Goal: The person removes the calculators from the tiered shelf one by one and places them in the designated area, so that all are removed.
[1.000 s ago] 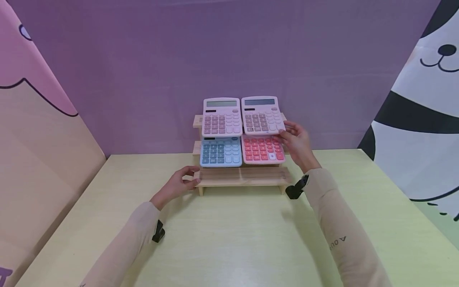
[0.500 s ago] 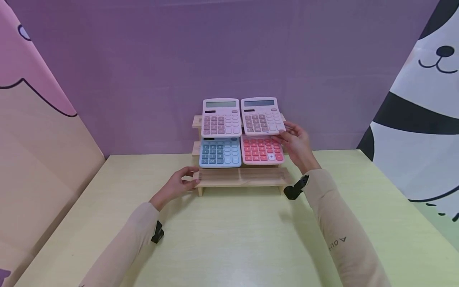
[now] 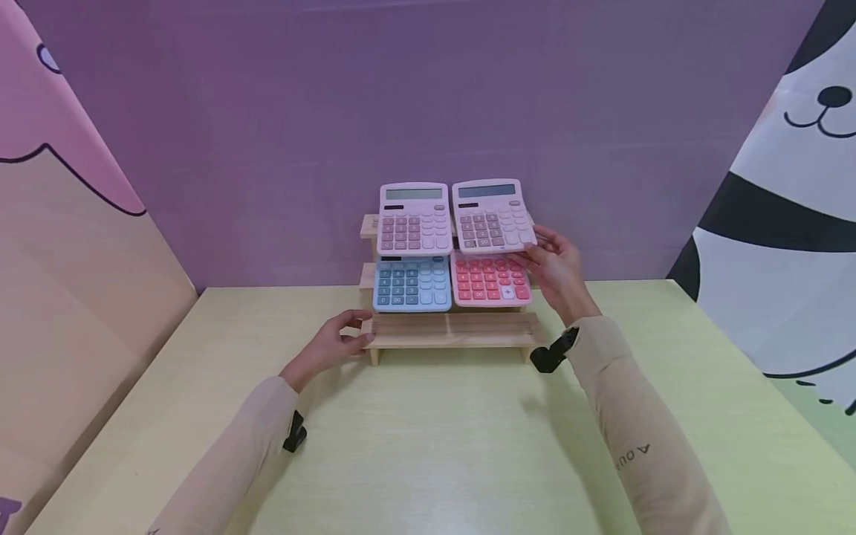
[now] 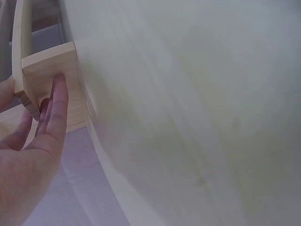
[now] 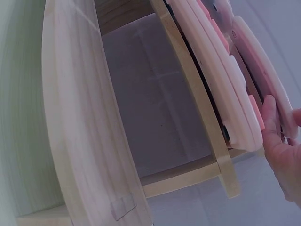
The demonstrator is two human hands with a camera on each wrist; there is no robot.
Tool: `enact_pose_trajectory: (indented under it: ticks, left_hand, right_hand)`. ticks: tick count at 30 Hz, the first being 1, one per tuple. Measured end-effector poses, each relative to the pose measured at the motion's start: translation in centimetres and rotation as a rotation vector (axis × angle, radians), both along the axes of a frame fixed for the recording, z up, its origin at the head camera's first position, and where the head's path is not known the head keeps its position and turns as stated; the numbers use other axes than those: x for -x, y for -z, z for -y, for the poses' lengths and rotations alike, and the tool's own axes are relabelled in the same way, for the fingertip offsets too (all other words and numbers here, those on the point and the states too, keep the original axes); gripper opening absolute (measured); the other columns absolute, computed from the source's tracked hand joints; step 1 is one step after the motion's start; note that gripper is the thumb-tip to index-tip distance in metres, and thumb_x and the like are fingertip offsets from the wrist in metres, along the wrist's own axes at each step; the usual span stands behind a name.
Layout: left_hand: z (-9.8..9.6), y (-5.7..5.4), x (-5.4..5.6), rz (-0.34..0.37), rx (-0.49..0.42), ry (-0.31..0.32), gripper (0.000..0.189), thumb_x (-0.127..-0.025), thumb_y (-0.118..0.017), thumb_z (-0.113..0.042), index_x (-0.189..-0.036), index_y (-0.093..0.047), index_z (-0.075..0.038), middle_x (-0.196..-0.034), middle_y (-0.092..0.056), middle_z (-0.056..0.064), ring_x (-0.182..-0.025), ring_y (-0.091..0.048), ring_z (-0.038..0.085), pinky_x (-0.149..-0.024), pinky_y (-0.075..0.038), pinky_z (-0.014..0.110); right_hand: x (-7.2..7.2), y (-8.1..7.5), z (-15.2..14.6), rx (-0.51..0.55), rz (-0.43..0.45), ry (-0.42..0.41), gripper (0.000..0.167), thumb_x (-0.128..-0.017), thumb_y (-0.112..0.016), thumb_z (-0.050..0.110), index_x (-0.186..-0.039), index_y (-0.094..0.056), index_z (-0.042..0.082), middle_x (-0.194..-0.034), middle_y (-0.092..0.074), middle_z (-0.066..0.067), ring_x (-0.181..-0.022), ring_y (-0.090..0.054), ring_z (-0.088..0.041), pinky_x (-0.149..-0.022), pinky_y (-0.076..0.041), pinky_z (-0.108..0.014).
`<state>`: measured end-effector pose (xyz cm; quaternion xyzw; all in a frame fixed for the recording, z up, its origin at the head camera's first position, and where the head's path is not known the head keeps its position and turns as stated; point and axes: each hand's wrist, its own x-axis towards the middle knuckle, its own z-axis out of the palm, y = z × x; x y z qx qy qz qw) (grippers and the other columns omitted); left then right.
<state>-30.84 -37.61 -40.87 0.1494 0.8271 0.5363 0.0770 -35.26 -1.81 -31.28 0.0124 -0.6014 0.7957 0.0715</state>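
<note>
A tiered wooden rack (image 3: 455,331) bears two rows of calculators. My left hand (image 3: 328,345) grips the left end of its lowest shelf; in the left wrist view, fingers (image 4: 57,108) reach under the board with the thumb at its edge. My right hand (image 3: 558,271) pinches the lower right corner of a pale pink calculator (image 3: 491,215), which leans slightly tilted on the top tier. Left of it stands another pale pink calculator (image 3: 414,219). Below them are a blue calculator (image 3: 411,286) and a coral pink calculator (image 3: 491,282), whose upper parts are hidden.
The rack stands toward the back of a pale wooden table (image 3: 428,438). Behind it hangs a purple backdrop (image 3: 301,148). A cartoon panel (image 3: 769,200) borders the right side, and another panel (image 3: 73,297) the left.
The right-hand pale pink calculator has shifted very slightly right with my right hand, widening the gap to its neighbour. My left hand stays in place on the rack.
</note>
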Motion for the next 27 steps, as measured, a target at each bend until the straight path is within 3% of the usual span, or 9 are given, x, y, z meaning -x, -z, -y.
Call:
enact_pose_trajectory:
  ticks: [14,23,27]
  left_hand:
    - [0.2,0.0,0.0,0.008,-0.008,-0.005,0.048,-0.090,-0.057,-0.014,-0.133,-0.040,-0.004,-0.123,-0.042,0.021,-0.095,-0.060,0.027,-0.082,-0.056,0.034]
    - [0.0,0.0,0.1,0.022,-0.002,-0.020,0.048,-0.090,-0.058,-0.015,-0.134,-0.040,-0.006,-0.123,-0.043,0.018,-0.097,-0.059,0.028,-0.081,-0.056,0.032]
    - [-0.1,0.0,0.1,0.020,-0.002,-0.021,0.048,-0.090,-0.058,-0.014,-0.134,-0.040,-0.006,-0.123,-0.042,0.019,-0.096,-0.059,0.028,-0.081,-0.056,0.033]
  right_hand:
    - [-0.4,-0.4,-0.9,0.071,-0.010,-0.022,0.046,-0.093,-0.044,-0.002,-0.137,-0.034,0.005,-0.114,-0.048,-0.006,-0.096,-0.058,-0.016,-0.098,-0.044,-0.033]
    - [-0.6,-0.5,-2.6,0.071,-0.039,-0.039,0.049,-0.092,-0.044,-0.003,-0.139,-0.030,0.001,-0.115,-0.046,-0.008,-0.090,-0.061,-0.013,-0.092,-0.049,-0.028]
    - [-0.9,-0.5,-3.6,0.055,-0.030,-0.036,0.051,-0.092,-0.046,-0.002,-0.140,-0.030,0.003,-0.117,-0.047,-0.007,-0.093,-0.061,-0.013,-0.095,-0.046,-0.030]
